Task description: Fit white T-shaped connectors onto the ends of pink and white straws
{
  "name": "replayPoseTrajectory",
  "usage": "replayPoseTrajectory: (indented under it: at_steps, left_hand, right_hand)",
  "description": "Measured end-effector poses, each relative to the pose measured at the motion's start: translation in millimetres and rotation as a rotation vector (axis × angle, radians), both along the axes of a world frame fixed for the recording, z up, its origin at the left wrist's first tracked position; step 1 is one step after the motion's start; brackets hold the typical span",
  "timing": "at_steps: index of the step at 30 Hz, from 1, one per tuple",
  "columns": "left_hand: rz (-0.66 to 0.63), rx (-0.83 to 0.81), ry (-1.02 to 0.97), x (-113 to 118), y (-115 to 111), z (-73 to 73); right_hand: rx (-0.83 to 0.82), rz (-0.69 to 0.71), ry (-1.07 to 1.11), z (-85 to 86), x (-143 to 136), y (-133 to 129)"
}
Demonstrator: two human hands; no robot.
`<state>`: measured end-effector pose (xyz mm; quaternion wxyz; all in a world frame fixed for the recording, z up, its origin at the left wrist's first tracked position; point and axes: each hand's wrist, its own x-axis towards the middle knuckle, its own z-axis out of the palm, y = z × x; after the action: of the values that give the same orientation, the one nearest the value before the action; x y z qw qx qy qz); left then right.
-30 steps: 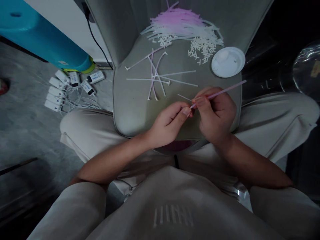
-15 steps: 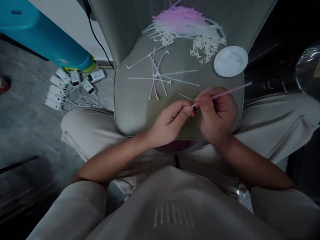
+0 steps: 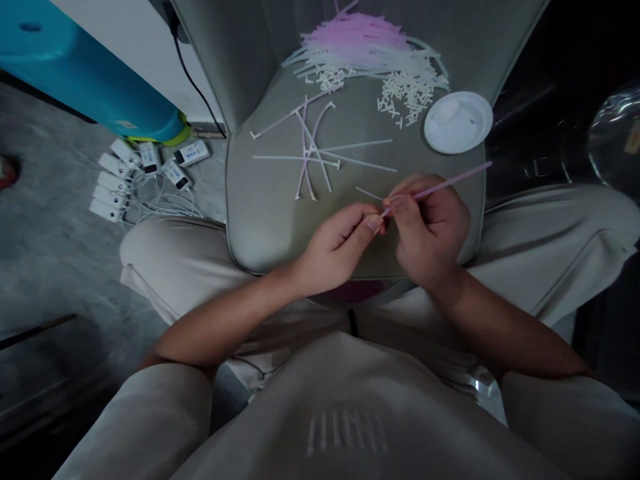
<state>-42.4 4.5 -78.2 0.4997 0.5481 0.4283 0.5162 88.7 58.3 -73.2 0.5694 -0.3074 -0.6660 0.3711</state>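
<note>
A thin pink plastic tube [image 3: 453,180] slants up to the right from between my hands, over the front of the grey chair seat [image 3: 270,227]. My right hand [image 3: 433,223] pinches it near its lower end with thumb and forefinger. At that lower end my left hand [image 3: 343,247] is closed, thumb against forefinger; its fingertips hide whether a small connector sits there. A thin pale stick [image 3: 369,193] shows just behind the fingertips; whether it is held or lies on the seat, I cannot tell. Several pale tubes [image 3: 357,144], some with white end pieces, lie crossed beyond my hands.
Toward the chair back lies a heap of pink and white tubes [image 3: 355,40], with small white T-shaped connectors [image 3: 407,93] in front. A white dish [image 3: 457,140] stands at the seat's right edge. White plugs with cables [image 3: 115,180] lie on the floor at left, near a blue object [image 3: 95,73].
My right hand and the pink tube have shifted slightly left toward my left hand, and less tube sticks out at the far right. The view has shifted a little.
</note>
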Motion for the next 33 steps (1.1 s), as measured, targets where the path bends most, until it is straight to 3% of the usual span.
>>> replayPoseTrajectory:
  at_steps: [15,23,33]
  left_hand:
    - [0.013,-0.023,-0.038,-0.2,1.5,1.1]
    - [0.013,-0.020,-0.047,-0.4,2.5,3.3]
    - [-0.001,-0.020,-0.067,-0.1,2.4,1.2]
  right_hand:
    - [-0.073,0.062,0.030,0.1,-1.3,0.8]
    - [-0.103,-0.053,0.007,0.1,-2.0,-2.5]
    - [-0.204,0.004,0.084,-0.3,-3.5,-5.6]
